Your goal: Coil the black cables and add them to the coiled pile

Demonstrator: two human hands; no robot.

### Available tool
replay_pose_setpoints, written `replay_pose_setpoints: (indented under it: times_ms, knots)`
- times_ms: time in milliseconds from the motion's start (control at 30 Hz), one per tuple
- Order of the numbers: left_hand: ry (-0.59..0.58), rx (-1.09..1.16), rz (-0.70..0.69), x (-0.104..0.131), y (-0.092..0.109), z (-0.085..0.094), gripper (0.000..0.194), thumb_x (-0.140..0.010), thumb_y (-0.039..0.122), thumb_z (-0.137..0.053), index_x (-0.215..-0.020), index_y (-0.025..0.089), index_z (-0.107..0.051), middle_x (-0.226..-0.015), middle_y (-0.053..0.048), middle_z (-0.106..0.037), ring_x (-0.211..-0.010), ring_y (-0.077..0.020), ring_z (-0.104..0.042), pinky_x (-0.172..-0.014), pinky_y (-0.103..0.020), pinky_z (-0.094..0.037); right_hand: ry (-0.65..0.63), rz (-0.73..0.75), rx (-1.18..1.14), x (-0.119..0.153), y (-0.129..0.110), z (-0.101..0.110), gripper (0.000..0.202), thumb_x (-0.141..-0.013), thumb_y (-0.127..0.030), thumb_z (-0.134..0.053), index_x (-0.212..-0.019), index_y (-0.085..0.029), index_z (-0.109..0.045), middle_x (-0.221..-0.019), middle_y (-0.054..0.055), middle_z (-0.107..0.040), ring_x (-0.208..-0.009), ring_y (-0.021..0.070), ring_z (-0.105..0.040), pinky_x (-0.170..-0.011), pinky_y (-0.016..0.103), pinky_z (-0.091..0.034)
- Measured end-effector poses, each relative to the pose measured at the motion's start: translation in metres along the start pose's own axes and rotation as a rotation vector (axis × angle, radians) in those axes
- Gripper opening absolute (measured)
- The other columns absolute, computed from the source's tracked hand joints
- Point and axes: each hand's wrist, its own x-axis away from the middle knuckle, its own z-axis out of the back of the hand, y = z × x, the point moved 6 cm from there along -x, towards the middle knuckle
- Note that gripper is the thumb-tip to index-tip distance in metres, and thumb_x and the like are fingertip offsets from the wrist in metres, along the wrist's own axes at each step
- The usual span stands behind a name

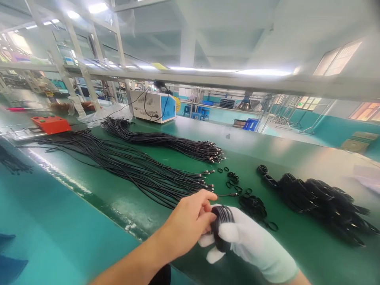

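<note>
In the head view, the right hand [246,233], in a white glove, closes round a black cable coil [219,237], thumb over its face and fingers beneath. The bare left hand [190,215] has its thumb and fingers drawn narrow at the coil's edge; whether they pinch a strand, I cannot tell. The coil is above the near side of the green tabletop [190,128].

If the gloved thumb eases off, the stacked turns could spring apart, since cable like this probably wants to straighten. Smooth jacket against fabric might also let the coil slip. The small black rings [252,206] sit loose just beyond the glove, so a sweep of the wrist could scatter them. The long cables [133,164] overlap, and pulling 1 could snag its neighbours.

The coil's turns look round, smooth and rubbery, packed side by side in an oval. The glove seems soft, matte knit. The rings are thin and look elastic; the cable ends carry small metallic plugs. The tabletop is slick and glossy, with a scuffed, whitened edge. Finished-looking coils [314,194] heap on the right.
</note>
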Motion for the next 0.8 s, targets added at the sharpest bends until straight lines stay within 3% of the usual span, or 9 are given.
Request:
replay_pose_setpoints:
  times_ms: [133,233,400,500,633,800]
  knots:
    - [0.038,0.113,0.135,-0.008,-0.013,-0.002,0.015,-0.075,0.018,-0.052,-0.090,0.021,-0.055,-0.068,0.005,-0.055,-0.054,-0.0106,-0.055,-0.050,-0.021,-0.046,-0.012,-0.012,-0.106,-0.003,0.007,0.007,0.037,-0.074,-0.033,-0.066,-0.102,-0.009,-0.060,-0.093,0.010,-0.056,-0.083,0.0183,-0.058,-0.066,0.032,-0.055]
    - [0.008,0.188,0.215,-0.009,-0.020,-0.008,0.017,-0.071,0.018,-0.053,-0.088,0.021,-0.052,-0.062,0.006,-0.053,-0.048,-0.0106,-0.055,-0.044,-0.021,-0.044,-0.012,0.023,-0.106,-0.005,0.010,0.008,0.031,-0.075,-0.033,-0.066,-0.092,-0.008,-0.062,-0.086,0.009,-0.055,-0.083,0.0184,-0.056,-0.065,0.031,-0.054]
    - [0.050,-0.045,0.223,-0.014,-0.027,-0.010,0.010,-0.069,0.018,-0.052,-0.079,0.021,-0.052,-0.061,0.006,-0.055,-0.048,-0.0095,-0.051,-0.042,-0.018,-0.038,0.030,0.026,-0.050,-0.007,0.017,0.006,0.030,-0.074,-0.029,-0.067,-0.094,-0.008,-0.061,-0.083,0.009,-0.059,-0.076,0.0166,-0.058,-0.065,0.031,-0.054]
    - [0.011,-0.178,0.208,-0.019,-0.027,-0.008,0.009,-0.069,0.020,-0.053,-0.078,0.022,-0.053,-0.063,0.005,-0.057,-0.052,-0.0107,-0.050,-0.046,-0.020,-0.036,0.061,-0.002,-0.016,-0.009,0.021,0.009,0.034,-0.071,-0.030,-0.070,-0.095,-0.008,-0.060,-0.078,0.010,-0.061,-0.067,0.0170,-0.061,-0.056,0.028,-0.053]
    - [0.087,-0.319,0.115,-0.013,-0.016,0.003,0.016,-0.071,0.018,-0.053,-0.085,0.024,-0.056,-0.073,0.004,-0.057,-0.066,-0.0133,-0.051,-0.057,-0.023,-0.037,0.137,0.028,-0.099,-0.013,0.023,0.019,0.031,-0.075,-0.034,-0.066,-0.090,-0.009,-0.059,-0.073,0.008,-0.060,-0.059,0.0147,-0.059,-0.052,0.026,-0.050]
    - [0.014,-0.398,-0.088,0.009,-0.012,-0.020,0.015,-0.066,0.012,-0.065,-0.065,0.020,-0.053,-0.085,0.002,-0.059,-0.085,-0.0176,-0.048,-0.075,-0.029,-0.036,0.116,0.155,-0.233,-0.018,0.016,0.016,0.022,-0.077,-0.031,-0.064,-0.075,-0.011,-0.057,-0.068,0.001,-0.050,-0.063,0.0103,-0.049,-0.061,0.024,-0.044]
